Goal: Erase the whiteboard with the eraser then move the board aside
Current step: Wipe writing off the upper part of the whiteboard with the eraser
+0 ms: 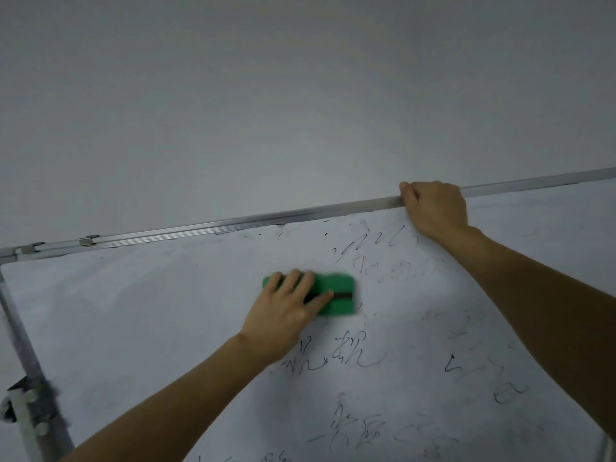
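The whiteboard fills the lower half of the view, with a silver metal frame along its top and left edges. Black and faint red scribbles cover its middle and right; the left part looks wiped. A green eraser with a dark stripe lies flat against the board near the upper middle. My left hand presses on the eraser, fingers spread over its left half and the thumb along the stripe. My right hand grips the top frame rail, fingers curled over it.
A plain grey wall rises behind the board. At the lower left a grey metal stand bracket with bolts joins the board's left frame. Small clips sit on the top rail near the left corner.
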Available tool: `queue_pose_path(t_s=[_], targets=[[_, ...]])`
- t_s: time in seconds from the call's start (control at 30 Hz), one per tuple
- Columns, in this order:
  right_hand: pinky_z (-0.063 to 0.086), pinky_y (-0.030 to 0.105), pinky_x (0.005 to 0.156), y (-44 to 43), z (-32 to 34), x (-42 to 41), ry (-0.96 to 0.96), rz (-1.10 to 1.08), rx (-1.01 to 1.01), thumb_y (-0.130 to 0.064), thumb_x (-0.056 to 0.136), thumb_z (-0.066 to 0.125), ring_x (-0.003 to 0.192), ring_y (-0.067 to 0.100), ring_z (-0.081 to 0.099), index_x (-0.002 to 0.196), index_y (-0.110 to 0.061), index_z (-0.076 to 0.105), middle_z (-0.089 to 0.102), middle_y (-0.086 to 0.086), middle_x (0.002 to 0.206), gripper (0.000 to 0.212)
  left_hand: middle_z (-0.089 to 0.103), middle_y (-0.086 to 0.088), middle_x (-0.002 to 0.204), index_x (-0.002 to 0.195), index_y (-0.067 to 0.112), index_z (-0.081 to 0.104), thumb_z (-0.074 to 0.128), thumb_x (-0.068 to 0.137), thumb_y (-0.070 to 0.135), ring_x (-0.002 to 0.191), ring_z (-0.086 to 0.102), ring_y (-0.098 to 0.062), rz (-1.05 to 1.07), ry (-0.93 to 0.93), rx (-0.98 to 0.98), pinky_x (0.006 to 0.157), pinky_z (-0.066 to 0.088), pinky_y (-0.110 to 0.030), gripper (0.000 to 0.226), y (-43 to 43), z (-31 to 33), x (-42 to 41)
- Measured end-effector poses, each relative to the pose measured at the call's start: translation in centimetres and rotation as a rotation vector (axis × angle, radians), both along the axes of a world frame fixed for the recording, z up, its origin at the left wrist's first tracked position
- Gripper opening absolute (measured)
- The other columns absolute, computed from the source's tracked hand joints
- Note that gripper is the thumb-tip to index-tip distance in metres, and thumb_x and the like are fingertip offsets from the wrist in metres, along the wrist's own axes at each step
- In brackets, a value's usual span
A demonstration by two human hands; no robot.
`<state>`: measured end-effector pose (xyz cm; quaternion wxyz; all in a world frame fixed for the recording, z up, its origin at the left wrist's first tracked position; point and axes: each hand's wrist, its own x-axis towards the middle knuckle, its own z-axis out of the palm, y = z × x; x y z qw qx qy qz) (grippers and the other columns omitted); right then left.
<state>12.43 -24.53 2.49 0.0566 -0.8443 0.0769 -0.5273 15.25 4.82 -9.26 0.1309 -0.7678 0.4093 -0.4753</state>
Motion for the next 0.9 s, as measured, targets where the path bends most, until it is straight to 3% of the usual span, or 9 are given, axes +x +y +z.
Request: queue_pose_path(t_s=[0.07, 0.13, 0.23, 0.33, 0.53, 0.6, 0.73, 0.8, 0.9], targets=[[0.042, 0.036, 0.064, -0.3, 0.0, 0.0, -0.013, -0.01, -0.011, -0.032, 0.102, 0.035, 0.058, 0.031, 0.053, 0.07, -0.004, 0.063, 0.06, 0.012, 0.062, 0.051, 0.057, -0.018, 0.117, 0.132, 0.022, 0.058, 0.075, 0.069, 0.016, 0.097, 0.052, -0.035, 0.035, -0.023, -0.235, 0.078, 0.041, -0.042, 0.066, -0.2, 3.3, -0.2], [0.041, 0.036, 0.064, -0.5, -0.1, 0.0, -0.019, -0.009, -0.017, -0.032, 0.102, 0.035, 0.056, 0.029, 0.049, 0.067, -0.006, 0.06, 0.054, 0.009, 0.058, 0.05, 0.056, -0.02, 0.12, 0.134, 0.02, 0.057, 0.073, 0.074, 0.015, 0.1, 0.052, -0.037, 0.056, -0.055, -0.341, 0.079, 0.04, -0.043, 0.063, -0.1, 4.8, -0.1], [0.039, 0.036, 0.067, -0.6, -0.1, 0.2, -0.013, 0.001, -0.012, -0.032, 0.102, 0.035, 0.056, 0.029, 0.047, 0.066, -0.008, 0.057, 0.052, 0.007, 0.057, 0.049, 0.056, -0.017, 0.121, 0.131, 0.024, 0.058, 0.073, 0.062, 0.013, 0.1, 0.05, -0.035, 0.015, -0.049, -0.133, 0.08, 0.038, -0.042, 0.072, -0.6, 2.0, -0.2], [0.039, 0.035, 0.066, -0.8, 0.0, 0.3, -0.028, 0.005, -0.028, -0.031, 0.102, 0.036, 0.055, 0.029, 0.046, 0.064, -0.011, 0.052, 0.058, 0.011, 0.059, 0.046, 0.058, -0.011, 0.116, 0.128, 0.028, 0.06, 0.079, 0.054, 0.022, 0.102, 0.052, -0.03, 0.023, 0.053, 0.118, 0.081, 0.047, -0.042, 0.076, -0.9, -0.7, -0.9], [0.043, 0.039, 0.074, -0.8, 0.2, -0.1, 0.029, 0.0, -0.032, -0.032, 0.103, 0.034, 0.061, 0.03, 0.049, 0.068, -0.01, 0.057, 0.058, 0.009, 0.063, 0.047, 0.057, -0.019, 0.118, 0.133, 0.021, 0.058, 0.075, 0.072, 0.016, 0.098, 0.053, -0.036, 0.083, -0.028, -0.314, 0.077, 0.041, -0.042, 0.064, -1.0, 5.0, -0.5], [0.041, 0.038, 0.075, -0.9, 0.4, -0.3, 0.081, 0.037, -0.01, -0.034, 0.103, 0.033, 0.065, 0.029, 0.051, 0.071, -0.011, 0.057, 0.057, 0.008, 0.066, 0.046, 0.057, -0.017, 0.119, 0.133, 0.024, 0.058, 0.075, 0.068, 0.015, 0.099, 0.052, -0.036, 0.065, -0.022, -0.236, 0.079, 0.04, -0.042, 0.068, -1.3, 4.1, -0.3], [0.037, 0.034, 0.071, -1.8, 1.0, -0.6, 0.19, 0.017, -0.04, -0.036, 0.103, 0.028, 0.073, 0.03, 0.055, 0.086, -0.008, 0.065, 0.063, 0.01, 0.079, 0.049, 0.044, -0.013, 0.134, 0.142, 0.028, 0.043, 0.067, 0.078, 0.019, 0.121, 0.042, -0.033, 0.081, 0.211, 0.234, 0.098, 0.038, -0.046, 0.069, -2.4, -0.4, -1.6], [0.04, 0.036, 0.07, -3.1, 1.2, -1.2, 0.208, -0.052, -0.06, -0.037, 0.102, 0.027, 0.073, 0.032, 0.056, 0.09, -0.007, 0.067, 0.064, 0.012, 0.08, 0.051, 0.047, -0.013, 0.129, 0.141, 0.027, 0.047, 0.07, 0.076, 0.018, 0.116, 0.045, -0.032, 0.078, 0.175, 0.146, 0.094, 0.041, -0.045, 0.069, -2.3, -0.2, -1.4], [0.041, 0.036, 0.07, -5.5, 1.0, -2.1, 0.196, -0.107, -0.068, -0.037, 0.103, 0.026, 0.073, 0.031, 0.055, 0.096, -0.006, 0.066, 0.064, 0.013, 0.083, 0.052, 0.057, -0.016, 0.114, 0.132, 0.021, 0.058, 0.077, 0.07, 0.022, 0.096, 0.053, -0.033, 0.002, 0.034, -0.245, 0.076, 0.046, -0.042, 0.064, -2.6, 2.9, -0.6]])
